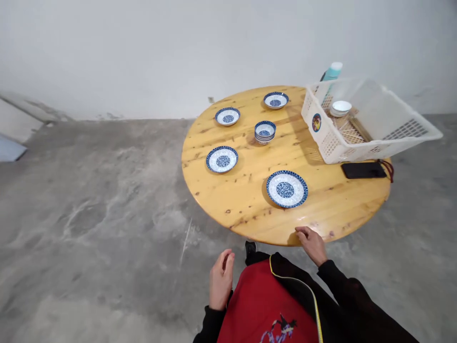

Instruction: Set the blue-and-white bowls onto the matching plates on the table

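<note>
From my remote seat on the head camera, here's the right hand (312, 243), lower right of centre, right at the near rim of the round wooden table (246, 205)! Its fingers curl loosely in, nothing visible in the grip; whether thumb and fingertip meet, I can't tell from here. And just above it in the frame, the nearest piece: a blue-and-white patterned plate (287, 189), lying flat, apart from the fingers.

Over to the left hand (221, 281), bottom centre of the frame, off the table's edge: fingers half bent, thumb a little apart from them, nothing in there that I can see. That same plate sits up and to its right, well out of touch.

Now across the tabletop! A second patterned plate (222, 159) lies left of centre, a shallow blue-rimmed dish (227, 116) beyond it, another blue-rimmed dish (276, 100) at the far edge, and between them all, a nested stack of blue-and-white bowls (265, 134). Upper right, I've got a white plastic basket (322, 136) with small white bowls (341, 108) inside, a light-blue bottle (332, 73) poking up at its far left corner, and a black smartphone (363, 170) lying just below it in view.
</note>
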### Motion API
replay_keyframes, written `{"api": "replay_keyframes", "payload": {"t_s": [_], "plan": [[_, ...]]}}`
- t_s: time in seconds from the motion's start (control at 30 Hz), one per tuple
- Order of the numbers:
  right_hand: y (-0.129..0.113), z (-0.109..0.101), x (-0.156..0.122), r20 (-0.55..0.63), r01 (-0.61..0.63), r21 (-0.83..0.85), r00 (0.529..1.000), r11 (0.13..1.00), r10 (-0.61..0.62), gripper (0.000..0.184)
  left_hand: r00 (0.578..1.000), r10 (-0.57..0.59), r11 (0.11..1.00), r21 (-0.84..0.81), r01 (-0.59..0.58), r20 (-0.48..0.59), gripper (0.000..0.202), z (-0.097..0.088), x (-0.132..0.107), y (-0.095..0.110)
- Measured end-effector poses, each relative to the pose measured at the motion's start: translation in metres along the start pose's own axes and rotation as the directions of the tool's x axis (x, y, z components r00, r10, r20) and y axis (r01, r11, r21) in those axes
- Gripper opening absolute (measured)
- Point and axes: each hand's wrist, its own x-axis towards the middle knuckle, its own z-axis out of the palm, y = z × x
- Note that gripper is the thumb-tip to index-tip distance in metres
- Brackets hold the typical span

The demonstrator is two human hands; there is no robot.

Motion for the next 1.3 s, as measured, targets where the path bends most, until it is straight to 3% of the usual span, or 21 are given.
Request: {"api": "replay_keyframes", "payload": {"t_s": [0.13, 0.27, 0.43, 0.57, 0.7, 0.87, 1.0, 1.13, 1.3], "plan": [[-0.005, 0.002, 0.001, -0.009, -0.087, -0.036, 0.996, 0.996, 0.086, 0.033, 0.997, 0.065, 0.998, 0.006, -0.065, 0.046, 0.041, -0.008, 0.048, 0.024], [-0.014, 0.0, 0.004, -0.04, -0.152, -0.029, 0.988, 0.988, 0.15, 0.033, 0.973, 0.153, 0.987, 0.03, -0.16, 0.174, 0.037, -0.001, 0.079, 0.041], [-0.015, 0.003, 0.002, -0.065, -0.241, 0.07, 0.967, 0.968, 0.246, 0.034, 0.904, 0.186, 0.953, 0.153, -0.261, 0.385, 0.031, 0.013, 0.109, 0.069], [-0.016, 0.011, -0.003, -0.085, -0.264, 0.219, 0.954, 0.939, 0.287, 0.036, 0.837, 0.212, 0.944, 0.116, -0.309, 0.505, 0.03, 0.022, 0.132, 0.085], [-0.047, 0.01, 0.01, -0.135, -0.205, 0.399, 0.951, 0.894, 0.278, 0.04, 0.801, 0.263, 0.926, 0.093, -0.366, 0.537, 0.03, 0.013, 0.174, 0.103], [-0.136, -0.009, 0.072, -0.283, -0.072, 0.355, 0.942, 0.932, 0.18, 0.038, 0.77, 0.414, 0.851, 0.094, -0.517, 0.485, 0.025, -0.014, 0.275, 0.16], [-0.206, -0.017, 0.143, -0.349, 0.016, 0.264, 0.934, 0.964, 0.081, 0.033, 0.744, 0.457, 0.788, 0.165, -0.592, 0.488, 0.023, -0.016, 0.369, 0.218], [-0.247, -0.014, 0.21, -0.376, 0.022, 0.193, 0.925, 0.981, 0.054, 0.028, 0.722, 0.46, 0.741, 0.225, -0.633, 0.517, 0.027, 0.01, 0.444, 0.262], [-0.271, -0.01, 0.276, -0.349, -0.07, 0.069, 0.933, 0.995, 0.09, 0.023, 0.713, 0.422, 0.686, 0.317, -0.655, 0.56, 0.028, 0.058, 0.499, 0.297]]}}
